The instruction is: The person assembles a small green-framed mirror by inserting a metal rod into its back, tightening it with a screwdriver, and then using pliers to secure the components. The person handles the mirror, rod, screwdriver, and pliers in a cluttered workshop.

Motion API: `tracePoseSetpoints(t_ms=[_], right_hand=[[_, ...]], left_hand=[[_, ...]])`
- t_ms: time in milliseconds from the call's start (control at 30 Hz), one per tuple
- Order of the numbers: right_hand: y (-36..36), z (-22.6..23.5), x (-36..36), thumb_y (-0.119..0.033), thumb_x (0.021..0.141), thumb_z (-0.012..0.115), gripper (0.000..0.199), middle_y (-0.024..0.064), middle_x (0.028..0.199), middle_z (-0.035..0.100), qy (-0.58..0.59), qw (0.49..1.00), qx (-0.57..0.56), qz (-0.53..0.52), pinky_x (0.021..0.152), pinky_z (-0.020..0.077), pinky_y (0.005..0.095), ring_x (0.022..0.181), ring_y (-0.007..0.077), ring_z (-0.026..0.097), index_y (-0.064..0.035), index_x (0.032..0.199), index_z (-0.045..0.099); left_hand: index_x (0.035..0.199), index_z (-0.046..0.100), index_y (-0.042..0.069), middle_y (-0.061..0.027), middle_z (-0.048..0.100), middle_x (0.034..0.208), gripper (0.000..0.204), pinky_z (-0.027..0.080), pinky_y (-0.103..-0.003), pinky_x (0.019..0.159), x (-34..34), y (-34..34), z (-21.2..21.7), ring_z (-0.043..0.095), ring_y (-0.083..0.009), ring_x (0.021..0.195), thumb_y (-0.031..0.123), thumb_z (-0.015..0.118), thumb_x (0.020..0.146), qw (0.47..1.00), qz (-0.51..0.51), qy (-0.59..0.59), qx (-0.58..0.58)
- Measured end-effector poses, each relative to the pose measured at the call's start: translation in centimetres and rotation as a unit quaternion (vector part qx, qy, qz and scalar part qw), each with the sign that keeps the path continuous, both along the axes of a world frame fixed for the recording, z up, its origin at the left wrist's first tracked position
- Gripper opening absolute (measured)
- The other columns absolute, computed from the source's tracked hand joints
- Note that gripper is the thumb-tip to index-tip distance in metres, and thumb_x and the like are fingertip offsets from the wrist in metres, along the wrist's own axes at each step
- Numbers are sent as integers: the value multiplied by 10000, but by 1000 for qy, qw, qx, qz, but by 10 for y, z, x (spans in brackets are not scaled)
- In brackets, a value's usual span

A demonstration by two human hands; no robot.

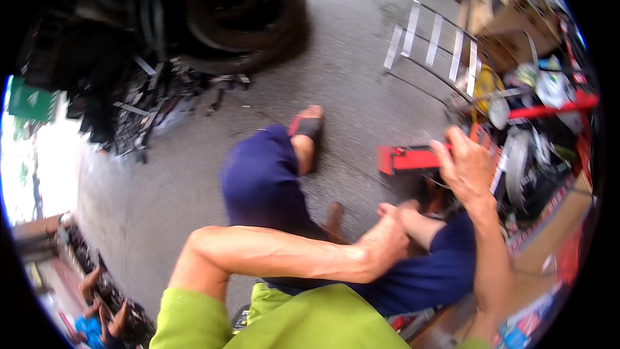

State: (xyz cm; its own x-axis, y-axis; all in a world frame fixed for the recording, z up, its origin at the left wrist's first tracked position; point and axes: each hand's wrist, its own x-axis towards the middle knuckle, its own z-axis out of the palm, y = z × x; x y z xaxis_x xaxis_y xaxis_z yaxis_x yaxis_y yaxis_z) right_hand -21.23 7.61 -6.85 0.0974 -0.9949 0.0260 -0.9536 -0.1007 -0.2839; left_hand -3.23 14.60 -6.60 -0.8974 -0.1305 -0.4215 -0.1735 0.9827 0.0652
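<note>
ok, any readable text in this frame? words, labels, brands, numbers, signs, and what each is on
None that I can read with confidence.
Green sign, far left: a pale mark shows, too small and blurred to read.
Cardboard box, upper right: dark spots, no lettering I can make out.
Red-and-white strip, right: looks printed, too blurred.
Red-and-black object by the right hand: no legible marking.

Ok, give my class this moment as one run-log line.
Left hand: curled at right shin | Right hand: by red-and-black object, grip unclear | Nearby: slatted metal rack, dark tyre
</note>
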Motion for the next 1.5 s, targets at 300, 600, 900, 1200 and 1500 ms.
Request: tracePoseSetpoints(t_ms=[300,600,900,1200,1500], right_hand=[[-2,3,-2,-174,825,598,200,153,829,533,43,997,60,27,575,488,405,688,327,612,-27,900,486],[1,-7,-5,-190,838,600,211,138,756,562,10,997,-48,54,545,489,392,637,320,616,-21,883,483],[0,-5,-11,-90,816,557,153,176,880,529,-28,996,-40,75,571,497,400,710,339,614,-5,913,474],[-4,-11,-15,-233,843,606,228,149,761,558,62,997,-9,55,544,485,407,633,333,605,-29,841,505],[-5,-9,-5,-203,843,602,223,139,784,568,37,997,-9,67,552,485,418,652,348,611,-37,924,477]], left_hand=[[879,639,67,-71,583,811,365,355,-364,700,2,-7,4,555,-202,788,395,479,875,1000,-10,11,-27],[995,658,42,-124,610,944,266,381,-452,847,1,-7,4,575,-261,892,194,535,815,999,-22,-20,31],[954,628,66,-83,573,830,249,357,-366,729,1,-9,5,557,-211,829,247,558,797,999,-47,-8,-12],[952,620,45,-95,588,854,256,369,-385,756,0,-5,4,564,-214,833,256,504,862,999,-44,-8,-17],[945,636,31,-85,578,838,247,382,-383,727,2,-8,12,552,-211,811,206,524,810,998,-57,0,-24]])
